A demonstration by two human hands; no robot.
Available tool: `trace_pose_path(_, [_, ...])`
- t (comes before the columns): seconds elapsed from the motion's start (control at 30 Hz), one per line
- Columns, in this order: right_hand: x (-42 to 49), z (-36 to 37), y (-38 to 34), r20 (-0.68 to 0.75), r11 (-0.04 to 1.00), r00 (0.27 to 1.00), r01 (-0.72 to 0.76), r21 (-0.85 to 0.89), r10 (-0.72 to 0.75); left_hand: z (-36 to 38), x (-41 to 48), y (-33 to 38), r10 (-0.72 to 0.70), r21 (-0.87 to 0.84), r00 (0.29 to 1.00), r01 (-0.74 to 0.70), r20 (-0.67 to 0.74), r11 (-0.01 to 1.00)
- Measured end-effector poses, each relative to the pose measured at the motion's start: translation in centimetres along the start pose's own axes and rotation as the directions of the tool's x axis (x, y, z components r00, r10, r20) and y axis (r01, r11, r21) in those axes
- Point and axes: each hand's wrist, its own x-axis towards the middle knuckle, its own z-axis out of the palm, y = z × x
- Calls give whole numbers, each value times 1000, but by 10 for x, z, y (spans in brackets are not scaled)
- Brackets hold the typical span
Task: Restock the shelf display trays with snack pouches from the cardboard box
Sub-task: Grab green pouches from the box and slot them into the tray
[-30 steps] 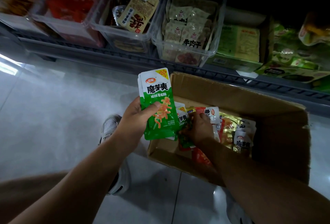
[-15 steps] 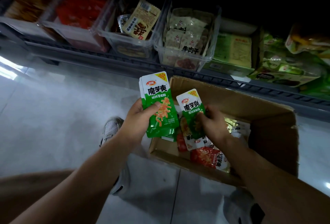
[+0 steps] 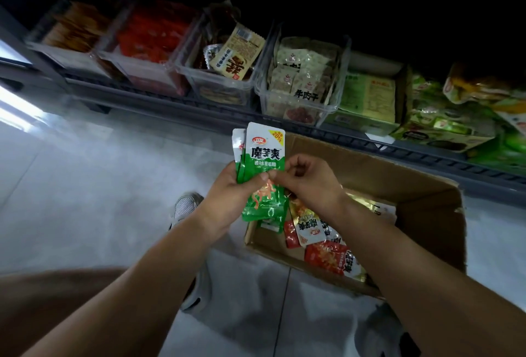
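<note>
My left hand (image 3: 229, 194) grips a stack of green and white snack pouches (image 3: 263, 157), held upright above the left edge of the open cardboard box (image 3: 427, 214). My right hand (image 3: 308, 181) pinches the right side of the front pouch, fingertips meeting my left thumb. Inside the box lie more pouches (image 3: 321, 245), red, gold and green, jumbled flat. Beyond the box runs a low shelf with clear display trays (image 3: 301, 100) holding beige packets, a brown-labelled packet and red packets.
Green product cartons (image 3: 367, 95) and green bags fill the shelf's right end. The box stands on a pale tiled floor (image 3: 99, 186). My grey shoe (image 3: 185, 206) is left of the box, and a dark shoe (image 3: 384, 331) sits near the bottom edge.
My right hand lifted a green pouch out of the box and brought it left onto the stack in my left hand. The stack stayed in place.
</note>
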Motion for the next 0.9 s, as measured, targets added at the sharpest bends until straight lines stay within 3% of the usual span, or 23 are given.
trace_pose_path(0.07, [6,-5,11,-6,993,999,-49,110,51,-6,5,0,-27,-31,999,26,-37,999])
trace_pose_path(0.17, [21,-19,51,-89,970,971,-208,128,220,-16,11,-3,-55,-143,992,39,-115,989])
trace_pose_path(0.3, [31,-15,100,-24,898,906,-416,145,423,-22,16,-11,-51,-162,991,30,-123,986])
trace_pose_path(0.37, [34,-6,113,-12,902,905,-423,84,425,-20,18,-16,-51,-172,992,31,-114,985])
trace_pose_path(0.67, [44,19,138,-112,935,932,-328,138,344,-15,26,-20,-70,-137,995,59,-77,989])
trace_pose_path(0.8, [47,25,137,-64,944,943,-329,-10,327,-16,25,-22,-67,-137,994,55,-89,989])
trace_pose_path(0.9, [43,17,131,-137,935,927,-355,-16,349,-16,24,-23,-55,-128,995,44,-88,991])
